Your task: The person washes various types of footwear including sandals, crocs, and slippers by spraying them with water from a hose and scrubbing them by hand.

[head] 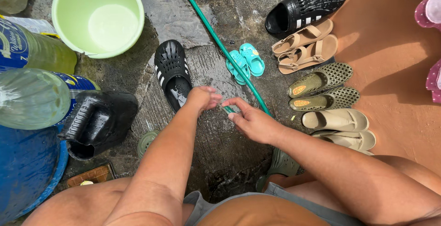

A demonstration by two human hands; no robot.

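Bare knees low in the frame, forearms reaching up to mid-frame over wet concrete floor [220,143]. Right hand [252,121] pinching the hose [216,38] end, fingers [235,103] closed on it. Left hand [202,98] just left of that end, fingers curled loosely together, holding nothing as far as can be seen. Hose long axis running diagonally from the hands up to top centre. Black clog [172,72] directly above left hand, nearest that hand, toe pointing up-frame. Small teal sandals [245,61] beside hose. Further: green bucket [98,15] upper left, paired footwear at right.
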